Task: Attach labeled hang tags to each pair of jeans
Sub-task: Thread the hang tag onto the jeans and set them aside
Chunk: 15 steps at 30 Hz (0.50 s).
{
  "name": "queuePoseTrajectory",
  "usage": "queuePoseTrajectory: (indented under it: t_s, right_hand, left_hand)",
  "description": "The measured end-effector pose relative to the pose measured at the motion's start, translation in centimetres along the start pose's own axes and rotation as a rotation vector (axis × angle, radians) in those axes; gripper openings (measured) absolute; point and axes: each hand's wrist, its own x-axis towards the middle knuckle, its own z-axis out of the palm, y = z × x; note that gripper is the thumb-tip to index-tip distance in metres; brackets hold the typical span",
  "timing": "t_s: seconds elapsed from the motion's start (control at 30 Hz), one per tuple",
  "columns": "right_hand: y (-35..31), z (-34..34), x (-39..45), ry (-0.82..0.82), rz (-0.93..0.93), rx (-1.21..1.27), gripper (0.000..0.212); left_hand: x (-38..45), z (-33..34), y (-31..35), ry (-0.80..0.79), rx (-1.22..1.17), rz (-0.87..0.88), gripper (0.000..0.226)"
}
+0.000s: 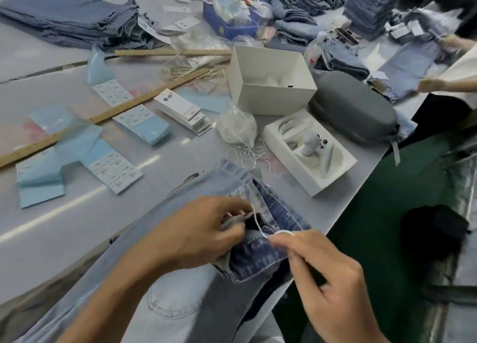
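We make out only two dark brush-style characters on the top white tag of the tag stack, just left of the open white box; we cannot read them. The label sheets' print is too blurred.

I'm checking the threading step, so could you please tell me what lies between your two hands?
In the head view, a white string runs from the left hand to the right hand, crossing the jeans waistband that lies between them.

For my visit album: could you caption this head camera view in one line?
Both hands, left and right, work a white string at the waistband of light blue jeans on a table strewn with hang tags.
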Motion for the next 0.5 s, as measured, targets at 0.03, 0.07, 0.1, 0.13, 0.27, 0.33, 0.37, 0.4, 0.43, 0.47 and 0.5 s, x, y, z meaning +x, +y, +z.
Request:
queuePoseTrajectory:
  t_s: [0.03, 0.07, 0.1, 0.13, 0.27, 0.33, 0.37, 0.4, 0.43, 0.47, 0.5]
  right_hand:
    - [0.0, -0.1, 0.4, 0.022, -0.012, -0.037, 0.027]
    - [0.0, -0.1, 0.7, 0.032, -0.026, -0.068, 0.027]
    - [-0.1, 0.1, 1.0, 0.033, -0.038, -0.089, 0.027]
    - [-0.2, 0.2, 1.3, 0.033, -0.051, -0.102, 0.027]
    - [-0.7, 0.4, 2.0, 0.007, -0.111, -0.133, 0.025]
    - [-0.9, 0.3, 2.1, -0.015, -0.126, -0.126, 0.023]
    - [-1.0, 0.3, 2.0, -0.041, -0.122, -0.125, 0.022]
    - [-1.2, 0.3, 1.9, -0.078, -0.113, -0.13, 0.022]
    - [-1.3, 0.3, 1.9, -0.115, -0.099, -0.138, 0.022]
    - [-1.4, 0.2, 1.9, -0.141, -0.082, -0.149, 0.02]
    - [-1.5, 0.1, 2.0, -0.156, -0.06, -0.158, 0.02]
  left_hand:
    - [-0.2, -0.2, 0.0, 0.052, -0.12, -0.044, 0.032]
    - [-0.4, -0.5, -0.2, 0.093, -0.218, -0.078, 0.032]
    - [-0.5, -0.8, -0.3, 0.11, -0.292, -0.101, 0.032]
    - [-0.6, -1.2, -0.5, 0.111, -0.361, -0.123, 0.031]
    - [-1.1, -2.4, -0.8, 0.102, -0.49, -0.193, 0.022]
    - [-1.3, -2.5, -0.6, 0.11, -0.521, -0.183, 0.02]
    - [-1.4, -2.4, -0.4, 0.115, -0.55, -0.169, 0.019]
    - [-1.6, -2.2, -0.1, 0.124, -0.579, -0.156, 0.018]
    - [-1.8, -1.9, 0.2, 0.138, -0.602, -0.146, 0.017]
    - [-2.0, -1.6, 0.5, 0.156, -0.621, -0.137, 0.016]
    - [-2.3, -1.3, 0.9, 0.176, -0.635, -0.129, 0.015]
